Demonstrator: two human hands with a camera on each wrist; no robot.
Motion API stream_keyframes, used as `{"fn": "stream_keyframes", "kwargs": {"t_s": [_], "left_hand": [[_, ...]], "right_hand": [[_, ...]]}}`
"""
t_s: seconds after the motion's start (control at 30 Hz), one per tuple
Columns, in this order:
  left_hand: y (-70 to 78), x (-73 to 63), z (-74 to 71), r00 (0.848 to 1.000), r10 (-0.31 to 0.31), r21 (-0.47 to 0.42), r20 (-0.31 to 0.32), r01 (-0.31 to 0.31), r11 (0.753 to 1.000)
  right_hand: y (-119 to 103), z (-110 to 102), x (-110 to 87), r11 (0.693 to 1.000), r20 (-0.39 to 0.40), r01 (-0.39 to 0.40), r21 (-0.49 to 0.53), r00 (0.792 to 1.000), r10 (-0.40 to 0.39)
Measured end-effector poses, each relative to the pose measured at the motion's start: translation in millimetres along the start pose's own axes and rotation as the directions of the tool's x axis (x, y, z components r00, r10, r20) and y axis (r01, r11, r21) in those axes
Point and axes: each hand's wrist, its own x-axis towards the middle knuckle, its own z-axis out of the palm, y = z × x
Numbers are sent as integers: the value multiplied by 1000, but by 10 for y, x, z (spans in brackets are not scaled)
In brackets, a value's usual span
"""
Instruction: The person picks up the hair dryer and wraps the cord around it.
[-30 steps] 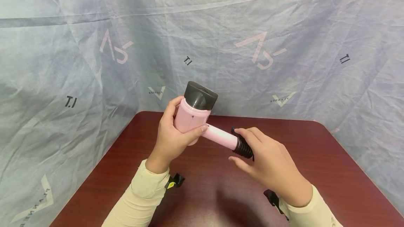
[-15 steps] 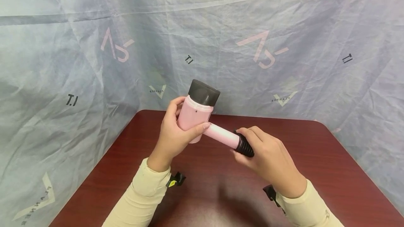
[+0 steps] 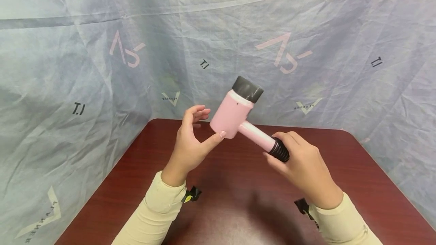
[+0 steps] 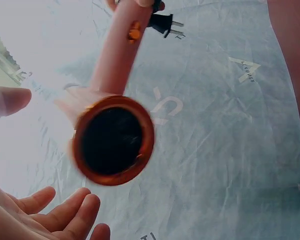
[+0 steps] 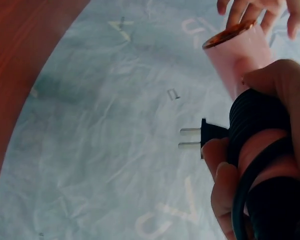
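A pink hair dryer with a dark nozzle is held up above the table, tilted, nozzle upward. My right hand grips the handle where a black cord is wound round it. In the right wrist view a two-pin plug sticks out beside those fingers. My left hand is spread beside the dryer's rear end, thumb near the barrel; the left wrist view shows its fingers apart from the dryer. That view also shows the copper-coloured rear ring and a switch on the handle.
A dark red wooden table lies below both hands. Grey printed cloth hangs behind it and along both sides. Black straps with small devices sit at the wrists.
The hair dryer has moved right and upward with my right hand, which has closed round the cord-wrapped handle. My left hand has let go of the barrel and its fingers have spread.
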Motion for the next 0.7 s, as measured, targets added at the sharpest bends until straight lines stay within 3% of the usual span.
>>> {"fn": "stream_keyframes", "kwargs": {"t_s": [0.17, 0.43, 0.57, 0.7], "left_hand": [[-2, -10, 6, 1000, 1, -2, 10, -1, 1000], [2, -28, 0, 999, -2, 20, 44, 1, 1000], [1, -24, 11, 999, 6, 47, 49, -8, 999], [3, -25, 19, 998, 20, 61, 53, -23, 998]], "right_hand": [[151, 28, -76, 993, 24, -120, -19, 992, 120], [517, 142, -241, 958, 14, -283, -41, 959, 283], [797, 202, -361, 926, 32, -373, -63, 926, 375], [1095, 241, -529, 878, 63, -468, -99, 878, 475]]}}
